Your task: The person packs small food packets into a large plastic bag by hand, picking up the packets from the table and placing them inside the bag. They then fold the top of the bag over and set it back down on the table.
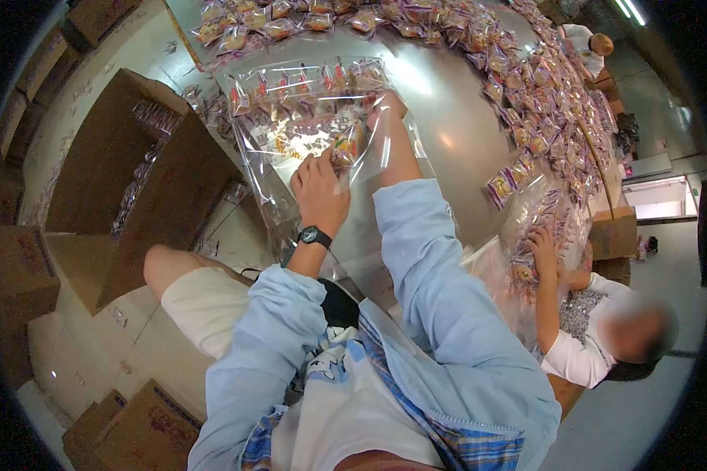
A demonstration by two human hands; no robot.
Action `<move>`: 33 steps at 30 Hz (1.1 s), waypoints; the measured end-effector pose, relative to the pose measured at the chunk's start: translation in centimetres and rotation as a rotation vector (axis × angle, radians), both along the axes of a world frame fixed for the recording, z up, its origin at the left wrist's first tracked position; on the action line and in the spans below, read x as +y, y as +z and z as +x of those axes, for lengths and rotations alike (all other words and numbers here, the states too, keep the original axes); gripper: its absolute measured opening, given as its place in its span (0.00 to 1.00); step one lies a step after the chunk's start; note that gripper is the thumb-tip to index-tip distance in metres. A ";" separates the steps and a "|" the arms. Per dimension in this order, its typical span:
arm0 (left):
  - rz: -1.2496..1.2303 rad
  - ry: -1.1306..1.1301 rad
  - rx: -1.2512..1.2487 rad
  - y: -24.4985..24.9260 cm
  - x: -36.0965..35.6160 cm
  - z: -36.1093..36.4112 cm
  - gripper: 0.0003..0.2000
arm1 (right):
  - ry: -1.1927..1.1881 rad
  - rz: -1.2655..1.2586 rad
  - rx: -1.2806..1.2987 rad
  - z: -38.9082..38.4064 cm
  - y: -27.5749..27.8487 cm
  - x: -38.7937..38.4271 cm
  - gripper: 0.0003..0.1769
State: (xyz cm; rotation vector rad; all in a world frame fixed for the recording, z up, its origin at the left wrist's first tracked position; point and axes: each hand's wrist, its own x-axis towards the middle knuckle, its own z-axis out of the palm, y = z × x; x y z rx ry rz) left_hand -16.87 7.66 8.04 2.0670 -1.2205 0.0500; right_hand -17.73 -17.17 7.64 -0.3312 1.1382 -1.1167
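A large clear plastic bag (251,145) lies on the metal table, printed and partly filled with small wrapped snack packets (291,85) standing in rows. My right hand (386,116) reaches inside it from the right, fingers curled on a packet at the end of the rows; plastic and glare partly veil the fingertips. On the lower part of the bag rests my left hand (320,192), with a black watch at the wrist. Its fingers are stretched out on the plastic, just beside a loose yellow and purple packet (344,151).
A long heap of wrapped packets (534,102) curves along the metal table (448,118). At right, a co-worker's hand (543,250) is on another filled bag (558,212). An opened cardboard box (173,188) stands at left, with more boxes (141,428) on the floor.
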 end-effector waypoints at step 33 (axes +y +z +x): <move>0.047 0.107 0.505 2.1 -1.5 1.4 0.19 | 0.263 -1.231 1.210 -5.5 -1.6 9.9 0.34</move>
